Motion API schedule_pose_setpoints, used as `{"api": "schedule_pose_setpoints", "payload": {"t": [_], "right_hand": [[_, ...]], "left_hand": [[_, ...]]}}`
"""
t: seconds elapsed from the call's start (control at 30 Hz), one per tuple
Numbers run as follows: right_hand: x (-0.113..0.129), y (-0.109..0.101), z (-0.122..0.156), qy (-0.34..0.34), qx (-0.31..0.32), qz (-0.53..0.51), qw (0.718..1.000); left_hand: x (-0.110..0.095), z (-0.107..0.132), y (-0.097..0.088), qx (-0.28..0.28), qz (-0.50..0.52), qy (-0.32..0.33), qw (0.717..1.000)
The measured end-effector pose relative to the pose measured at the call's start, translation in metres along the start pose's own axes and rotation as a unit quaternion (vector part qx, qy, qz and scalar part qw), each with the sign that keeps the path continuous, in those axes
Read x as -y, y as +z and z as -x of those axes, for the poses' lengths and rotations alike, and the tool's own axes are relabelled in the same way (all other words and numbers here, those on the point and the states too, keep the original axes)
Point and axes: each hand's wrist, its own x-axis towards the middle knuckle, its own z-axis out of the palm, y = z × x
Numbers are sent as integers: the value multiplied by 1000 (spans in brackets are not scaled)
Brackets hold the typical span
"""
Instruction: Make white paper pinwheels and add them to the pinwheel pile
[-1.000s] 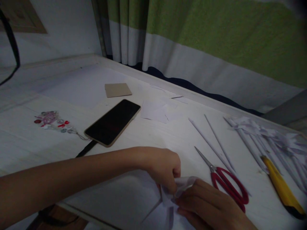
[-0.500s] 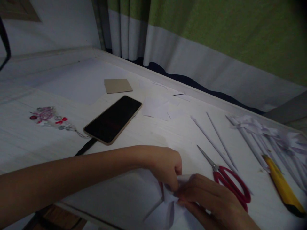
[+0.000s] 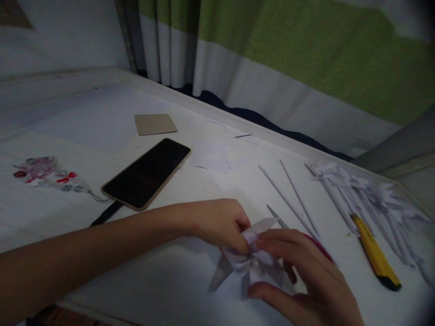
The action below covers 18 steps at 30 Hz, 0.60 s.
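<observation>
head view: a green and white curtain (image 3: 288, 68) hangs beyond the phone (image 3: 147, 174), which serves as the landmark here. the white table (image 3: 204, 192) carries everything, the phone included. a large white sheet (image 3: 91, 113) lies flat past the phone's left side, probably kept there away from the handling. well to the phone's right, rolled paper sticks with folded tops (image 3: 343, 194) lie side by side, perhaps grouped so the tops don't get crushed.

nearer the person than the phone, and to its right, both hands meet at one piece. the left hand (image 3: 220, 222) is curled tight, its thumb pressed into the folded white paper (image 3: 253, 265), seemingly to stop the layers springing apart. the right hand (image 3: 312, 271) is spread, thumb and fingers apart around the paper's flaps, touching lightly, as if to steady the shape without flattening it.

right of the phone, the yellow cutter (image 3: 375, 256) rests by the sticks, within easy reach. the scissors (image 3: 277, 215) lie largely hidden behind the right hand, and two thin rods (image 3: 288, 197) sit just past them. beyond the phone is a brown card (image 3: 155, 124); left of it, a beaded charm (image 3: 44, 170) trails from a cord.
</observation>
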Motion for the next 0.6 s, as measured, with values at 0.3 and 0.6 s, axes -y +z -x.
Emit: {"api": "schedule_pose_setpoints", "payload": {"t": [0.3, 0.6], "right_hand": [[-11, -2, -10, 254, -119, -232, 932], [-10, 4, -13, 314, -130, -341, 877]], "left_hand": [[1, -6, 6, -60, 175, 81, 979], [1, -1, 11, -42, 149, 129, 980]]}}
